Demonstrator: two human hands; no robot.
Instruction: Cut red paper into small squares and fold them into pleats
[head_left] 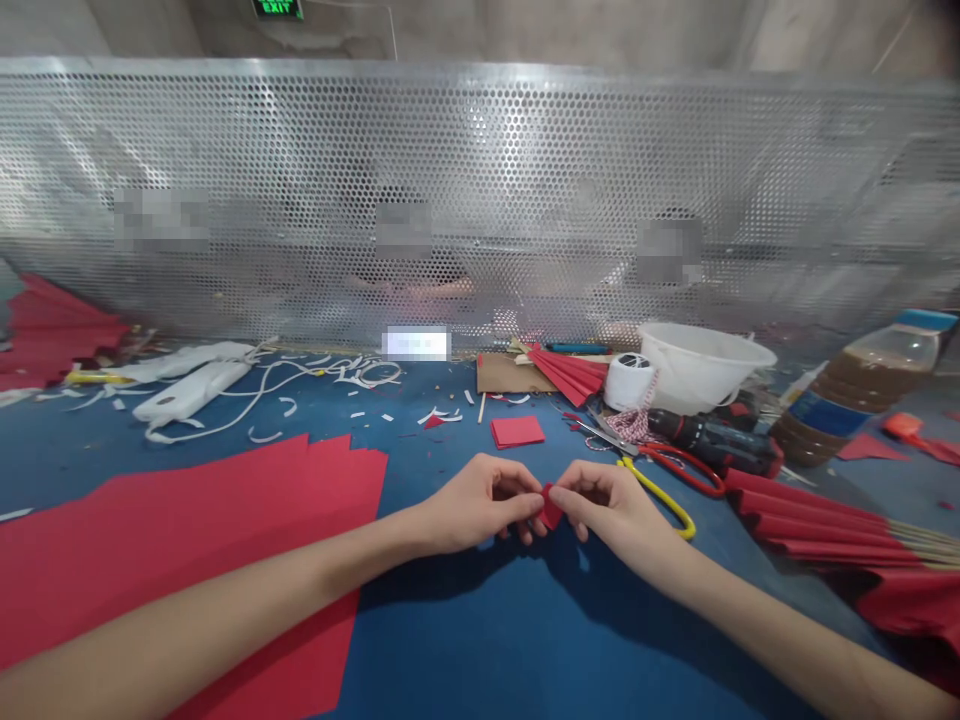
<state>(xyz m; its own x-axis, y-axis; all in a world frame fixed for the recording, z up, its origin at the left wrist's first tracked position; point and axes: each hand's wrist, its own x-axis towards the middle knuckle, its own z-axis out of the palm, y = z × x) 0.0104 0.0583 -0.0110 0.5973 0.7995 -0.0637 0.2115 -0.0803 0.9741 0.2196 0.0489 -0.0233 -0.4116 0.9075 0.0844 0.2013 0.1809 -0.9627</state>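
Note:
A small red piece of paper is pinched between both my hands above the blue table. My left hand grips its left side with thumb and fingertips. From the right, my right hand holds the other side the same way; fingers partly cover the piece. Just beyond lies a small stack of red paper rectangles. Under my left forearm spread large red paper sheets. Near my right hand rest scissors with yellow handles and scissors with red handles.
A perforated metal screen closes off the back. At right stand a white tub, a string spool, a power drill, a bottle of brown liquid and pleated red paper. White power strips lie at left among paper scraps.

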